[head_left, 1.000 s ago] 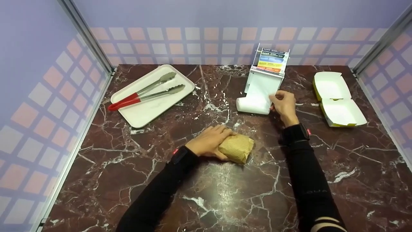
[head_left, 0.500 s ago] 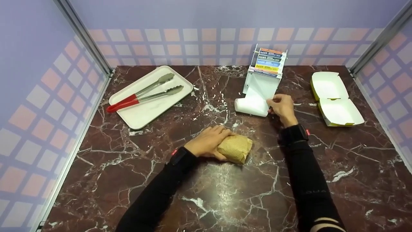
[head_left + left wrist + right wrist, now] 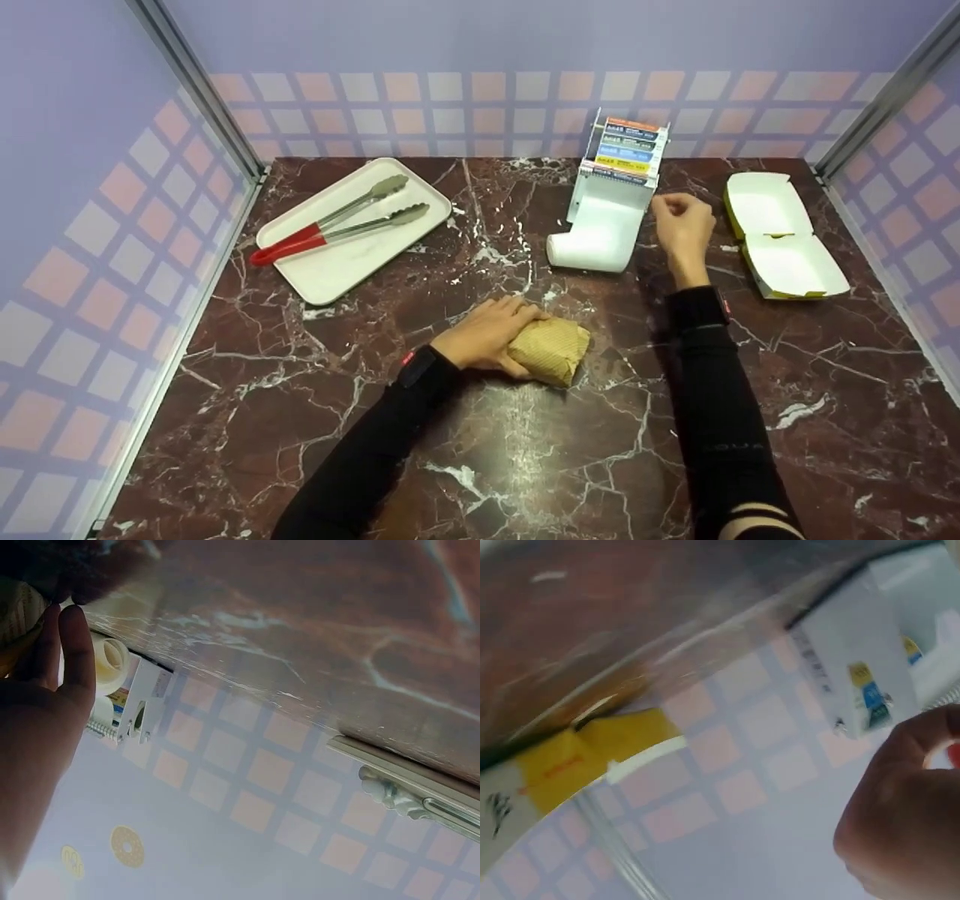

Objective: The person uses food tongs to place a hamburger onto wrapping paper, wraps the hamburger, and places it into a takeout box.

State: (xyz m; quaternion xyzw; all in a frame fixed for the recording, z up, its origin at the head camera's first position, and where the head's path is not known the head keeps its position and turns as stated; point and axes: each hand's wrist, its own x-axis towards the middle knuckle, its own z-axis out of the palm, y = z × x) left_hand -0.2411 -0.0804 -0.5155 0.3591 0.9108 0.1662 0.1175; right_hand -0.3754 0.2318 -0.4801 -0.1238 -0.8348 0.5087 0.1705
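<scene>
A small parcel in yellow-brown patterned paper [image 3: 551, 349] lies on the table. My left hand [image 3: 491, 334] grips its left side. Beyond it stands a white label dispenser [image 3: 611, 202] with a strip of coloured labels [image 3: 628, 154] over its top. A pale backing strip [image 3: 596, 251] runs down its front into a roll. My right hand [image 3: 686, 225] is beside the dispenser's right edge, its fingers bent. Something red shows by the fingers in the right wrist view, cut off by the frame; whether they pinch anything is unclear.
A white tray [image 3: 345, 274] at the back left bears red-handled metal tongs [image 3: 322, 232]. An open white and yellow box [image 3: 799, 262] stands at the right. The marble-patterned table [image 3: 517, 457] meets tiled-pattern walls [image 3: 450, 97] at the back and sides.
My right hand has left the edge of the backing strip and moved up and right, beside the dispenser's top. Earlier, the coloured labels shifted downward along the strip. My left hand stays on the parcel.
</scene>
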